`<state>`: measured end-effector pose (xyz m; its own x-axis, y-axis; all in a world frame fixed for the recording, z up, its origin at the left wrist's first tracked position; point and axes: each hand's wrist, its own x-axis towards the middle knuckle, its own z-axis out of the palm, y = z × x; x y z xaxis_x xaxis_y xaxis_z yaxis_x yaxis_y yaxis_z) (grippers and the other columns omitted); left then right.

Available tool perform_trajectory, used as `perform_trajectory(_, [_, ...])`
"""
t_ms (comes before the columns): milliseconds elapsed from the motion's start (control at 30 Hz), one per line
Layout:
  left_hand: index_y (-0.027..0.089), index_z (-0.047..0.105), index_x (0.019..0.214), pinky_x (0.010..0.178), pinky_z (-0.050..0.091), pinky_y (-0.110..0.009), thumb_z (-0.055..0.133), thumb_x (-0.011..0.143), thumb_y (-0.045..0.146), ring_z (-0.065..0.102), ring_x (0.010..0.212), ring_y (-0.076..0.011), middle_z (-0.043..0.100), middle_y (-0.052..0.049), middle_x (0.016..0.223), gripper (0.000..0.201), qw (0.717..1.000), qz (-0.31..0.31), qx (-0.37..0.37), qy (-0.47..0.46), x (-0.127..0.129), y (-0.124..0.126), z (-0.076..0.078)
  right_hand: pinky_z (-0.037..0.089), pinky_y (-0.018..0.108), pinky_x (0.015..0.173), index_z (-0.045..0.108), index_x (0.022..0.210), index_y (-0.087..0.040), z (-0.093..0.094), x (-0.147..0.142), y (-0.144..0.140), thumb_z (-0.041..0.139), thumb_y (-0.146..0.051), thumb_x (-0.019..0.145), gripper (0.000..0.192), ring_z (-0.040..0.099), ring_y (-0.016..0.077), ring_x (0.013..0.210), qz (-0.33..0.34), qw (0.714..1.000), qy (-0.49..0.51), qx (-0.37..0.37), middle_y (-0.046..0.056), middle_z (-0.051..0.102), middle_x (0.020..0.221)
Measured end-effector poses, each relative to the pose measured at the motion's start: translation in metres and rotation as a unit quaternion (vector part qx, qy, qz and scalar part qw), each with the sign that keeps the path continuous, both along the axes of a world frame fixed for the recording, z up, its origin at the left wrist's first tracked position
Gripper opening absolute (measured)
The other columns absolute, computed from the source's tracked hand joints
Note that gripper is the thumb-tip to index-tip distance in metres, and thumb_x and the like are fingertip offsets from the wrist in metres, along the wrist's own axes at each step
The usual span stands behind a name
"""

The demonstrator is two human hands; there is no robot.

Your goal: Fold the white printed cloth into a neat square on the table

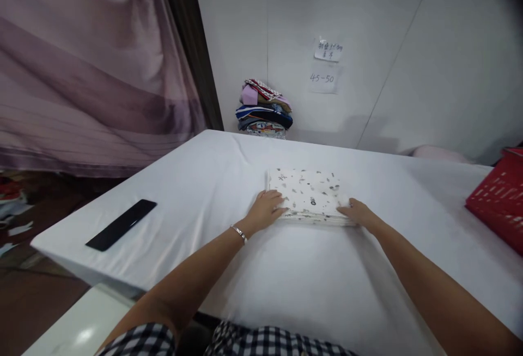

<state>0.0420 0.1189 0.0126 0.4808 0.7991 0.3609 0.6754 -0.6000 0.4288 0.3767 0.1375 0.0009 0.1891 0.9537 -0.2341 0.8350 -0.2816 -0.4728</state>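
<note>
White cloth with small dark prints, folded into a flat block (304, 187), lies near the middle of the table (183, 187) in the head view; its layers show along the near edge, and the white cover under it has soft wrinkles.

The left hand (265, 210) lies over the left side of the folded block, with its fingers bent on top and its thumb by the near edge; the right hand (356, 211) is at the near right corner, with its thumb pointing in over the cloth; both hands touch it, but I cannot tell if either one grips it or just presses on it.

A silver bracelet (238, 233) goes around the left wrist; a black-and-white checked sleeve (141, 341) shows at the bottom.

A long, flat black slab (121, 225) lies on the table, well to the left of the hands; a red basket (500, 198) with slots in its side sits at the far right.

A pile of folded fabrics (265, 110) stands past the far edge, against the pale wall (368, 12); two paper signs (328, 49) hang there, and the lower one says 45-50; a big pink drape (93, 61) hangs at the left.
</note>
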Motion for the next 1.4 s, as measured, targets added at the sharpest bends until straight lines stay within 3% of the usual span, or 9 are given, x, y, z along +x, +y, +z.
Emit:
perform_trajectory(100, [0.022,0.061,0.105,0.099,0.039,-0.035,0.049,0.085,0.034,0.049,0.116,-0.0196,0.056,-0.006,0.123,0.026,0.989,0.09,-0.056,-0.099,-0.013,-0.012,-0.007,0.045,0.038,0.084,0.043,0.132,-0.009,-0.003,0.001,-0.034,0.054,-0.053,0.075,0.072,0.056,0.0312,0.108,-0.008,1.0,0.005,-0.03,0.02,0.054,0.125])
perform_trajectory(167, [0.021,0.059,0.108,0.09,0.045,-0.031,0.049,0.085,0.035,0.055,0.106,-0.0179,0.059,-0.006,0.118,0.029,0.96,0.169,-0.118,-0.188,-0.017,-0.016,-0.015,0.047,0.038,0.08,0.042,0.133,-0.011,-0.001,0.0,-0.053,0.051,-0.057,0.076,0.074,0.058,0.0308,0.101,-0.004,1.0,-0.011,-0.009,0.019,0.056,0.121])
perform_trajectory(300, [0.019,0.06,0.101,0.078,0.048,-0.028,0.053,0.081,0.035,0.061,0.086,-0.016,0.067,-0.004,0.096,0.027,0.903,0.217,-0.199,-0.313,-0.018,-0.019,-0.029,0.045,0.04,0.084,0.044,0.131,-0.017,0.013,-0.022,-0.07,0.044,-0.049,0.082,0.059,0.053,0.0285,0.107,0.023,0.983,-0.076,0.166,0.014,0.055,0.122])
perform_trajectory(400, [0.019,0.061,0.09,0.074,0.047,-0.027,0.059,0.075,0.034,0.061,0.081,-0.0153,0.067,-0.003,0.089,0.021,0.9,0.221,-0.19,-0.325,-0.017,-0.022,-0.033,0.043,0.036,0.089,0.056,0.117,-0.021,0.024,-0.069,-0.068,0.041,-0.04,0.086,0.039,0.05,0.0244,0.112,0.137,0.951,-0.033,0.274,0.009,0.057,0.121])
perform_trajectory(467, [0.019,0.06,0.081,0.07,0.046,-0.026,0.059,0.074,0.032,0.059,0.075,-0.0143,0.065,-0.001,0.08,0.015,0.902,0.232,-0.189,-0.31,-0.018,-0.025,-0.032,0.043,0.035,0.089,0.061,0.107,-0.023,0.027,-0.108,-0.063,0.042,-0.038,0.087,0.032,0.052,0.0226,0.108,0.22,0.932,0.014,0.289,0.007,0.06,0.115])
perform_trajectory(567, [0.018,0.058,0.072,0.065,0.044,-0.025,0.057,0.074,0.03,0.056,0.068,-0.0132,0.062,0.001,0.071,0.012,0.912,0.236,-0.182,-0.281,-0.021,-0.03,-0.03,0.043,0.034,0.089,0.063,0.1,-0.022,0.025,-0.16,-0.05,0.046,-0.03,0.086,0.023,0.054,0.0202,0.103,0.288,0.909,0.051,0.296,0.006,0.063,0.107])
perform_trajectory(700, [0.018,0.058,0.07,0.063,0.042,-0.025,0.057,0.074,0.03,0.054,0.066,-0.0127,0.06,0.001,0.068,0.013,0.921,0.227,-0.171,-0.267,-0.025,-0.031,-0.029,0.042,0.032,0.084,0.064,0.094,-0.018,0.019,-0.195,-0.032,0.051,-0.024,0.084,0.017,0.054,0.0194,0.095,0.337,0.901,0.016,0.272,0.007,0.063,0.098])
perform_trajectory(1100, [0.02,0.057,0.077,0.064,0.043,-0.025,0.059,0.073,0.028,0.053,0.067,-0.0118,0.06,0.002,0.076,0.01,0.922,0.229,-0.197,-0.242,-0.023,-0.028,-0.024,0.045,0.033,0.081,0.063,0.102,-0.02,-0.005,-0.194,-0.023,0.046,-0.029,0.089,0.024,0.055,0.0216,0.093,0.368,0.88,-0.038,0.298,0.009,0.063,0.101])
perform_trajectory(1400, [0.02,0.051,0.079,0.064,0.041,-0.024,0.061,0.071,0.027,0.049,0.065,-0.0108,0.055,0.003,0.077,0.014,0.917,0.233,-0.193,-0.261,-0.021,-0.03,-0.022,0.046,0.033,0.081,0.064,0.098,-0.019,-0.008,-0.196,-0.025,0.035,-0.027,0.093,0.03,0.055,0.0205,0.092,0.323,0.885,-0.01,0.335,0.009,0.064,0.098])
